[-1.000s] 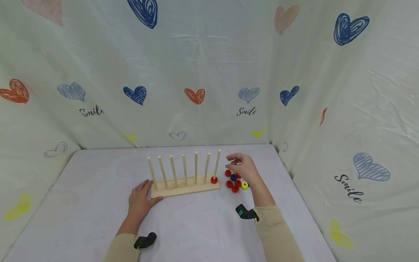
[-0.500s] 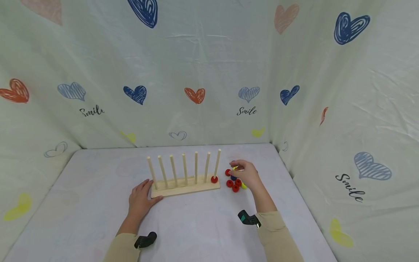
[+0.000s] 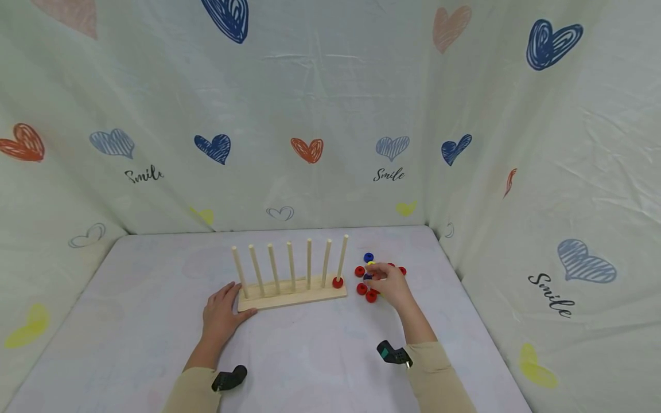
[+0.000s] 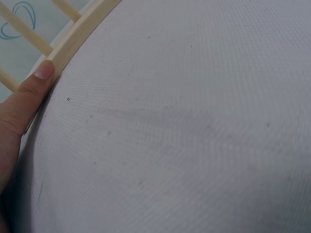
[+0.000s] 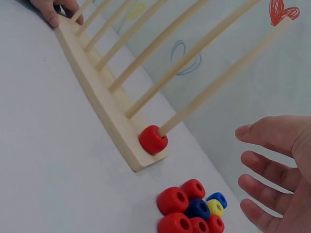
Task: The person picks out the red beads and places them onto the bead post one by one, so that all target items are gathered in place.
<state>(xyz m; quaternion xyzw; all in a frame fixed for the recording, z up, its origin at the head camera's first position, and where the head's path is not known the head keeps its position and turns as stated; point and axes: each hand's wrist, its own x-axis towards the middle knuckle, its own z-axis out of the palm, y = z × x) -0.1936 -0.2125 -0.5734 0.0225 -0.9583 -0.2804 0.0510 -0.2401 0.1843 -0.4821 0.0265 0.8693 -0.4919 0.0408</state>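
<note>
Plainly, the right hand (image 3: 391, 284) is nearer the loose beads (image 3: 362, 289), its grip parted and empty, several of them toward its nine o'clock, and beyond them the peg rack (image 3: 299, 297) stretches roughly three-to-nine, its far end held by the left hand (image 3: 219, 313).

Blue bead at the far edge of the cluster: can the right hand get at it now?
Likely yes: the right hand is close by, apparently holding nothing, and the blue bead lies uncovered.
</note>
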